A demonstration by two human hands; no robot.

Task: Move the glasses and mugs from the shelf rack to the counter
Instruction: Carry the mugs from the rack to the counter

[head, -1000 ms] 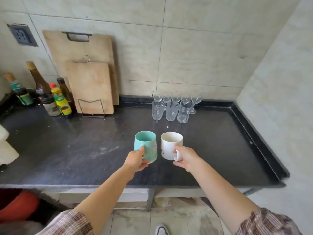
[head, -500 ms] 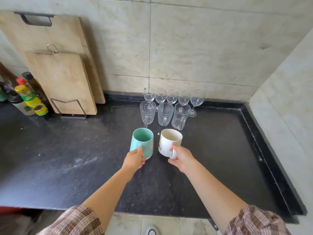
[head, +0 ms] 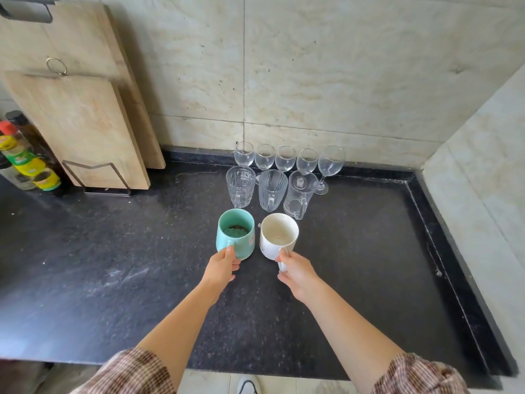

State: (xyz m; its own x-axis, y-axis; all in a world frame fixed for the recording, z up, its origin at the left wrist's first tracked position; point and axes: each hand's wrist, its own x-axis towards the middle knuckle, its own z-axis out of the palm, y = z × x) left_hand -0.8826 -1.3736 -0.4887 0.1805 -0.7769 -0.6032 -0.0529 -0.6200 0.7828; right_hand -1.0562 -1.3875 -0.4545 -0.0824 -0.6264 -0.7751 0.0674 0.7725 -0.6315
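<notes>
Over the counter [head: 113, 280], left hand [head: 221, 268] grips the teal mug [head: 235, 234], right hand [head: 295, 273] the white mug [head: 278, 234].

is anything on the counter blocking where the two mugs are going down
Nothing visible does. The teal mug in the left hand and the white mug in the right hand are over bare black counter; the three glass mugs stand just behind, apart.

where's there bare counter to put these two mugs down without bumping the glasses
Bare counter lies right of the white mug, out to the raised edge, and left of the green mug toward the cutting boards. It is crowded just behind the mugs, where the glasses stand in two rows by the wall.
</notes>
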